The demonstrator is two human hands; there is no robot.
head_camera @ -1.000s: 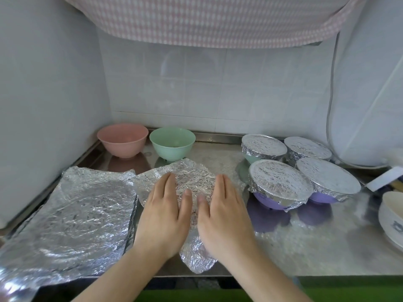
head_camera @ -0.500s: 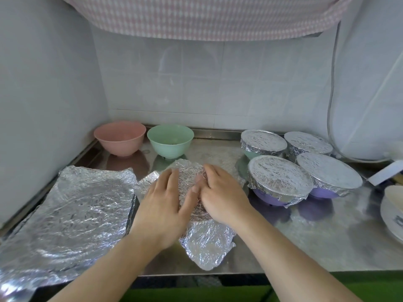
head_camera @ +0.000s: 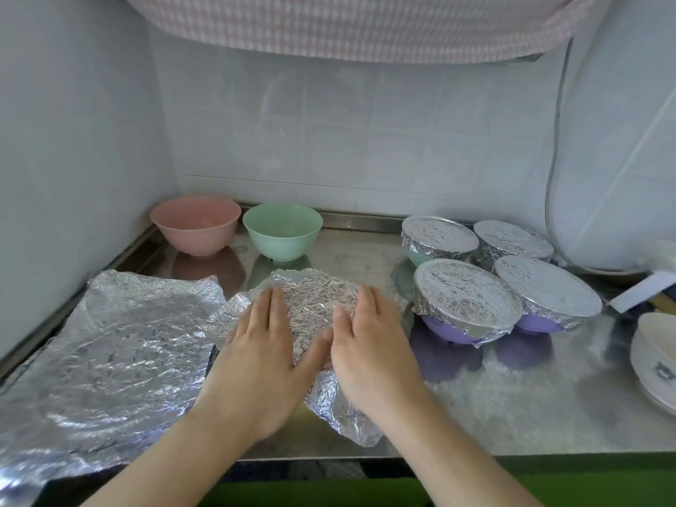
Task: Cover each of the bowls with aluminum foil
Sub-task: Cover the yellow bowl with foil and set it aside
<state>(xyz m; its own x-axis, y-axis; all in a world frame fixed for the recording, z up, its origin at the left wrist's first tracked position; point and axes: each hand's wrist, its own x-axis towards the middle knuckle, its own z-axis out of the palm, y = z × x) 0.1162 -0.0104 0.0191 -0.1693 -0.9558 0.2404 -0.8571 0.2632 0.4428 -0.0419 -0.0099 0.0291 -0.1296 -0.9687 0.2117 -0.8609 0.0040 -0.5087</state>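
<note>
Foil stack [head_camera: 109,345]: crinkled silver sheets lying flat at the near left of the counter, edges uneven.
Pink bowl [head_camera: 195,225]: uncovered, upright, far left by the wall.
Green bowl [head_camera: 282,230]: uncovered, upright, just right of the pink bowl.
Foil sheet [head_camera: 314,305]: wrinkled, draped over a rounded shape in the near middle; a loose corner trails toward the counter's near edge. What lies beneath is hidden.
Left hand [head_camera: 258,356]: palm down on the sheet's left side, fingers straight and close together, pressing.
Right hand [head_camera: 369,345]: palm down on the sheet's right side, fingers straight, pressing; the two thumbs nearly meet.
Covered bowls [head_camera: 468,298]: four on the right, grouped close together, foil tight across the rims and folded down the sides; the two nearer ones are purple.
White bowl [head_camera: 654,364]: at the right edge, partly cut off.
Counter [head_camera: 512,408]: stainless steel, reflective.
Walls [head_camera: 365,140]: white tiles behind and at left.
Checked cloth [head_camera: 365,23]: hanging overhead.
</note>
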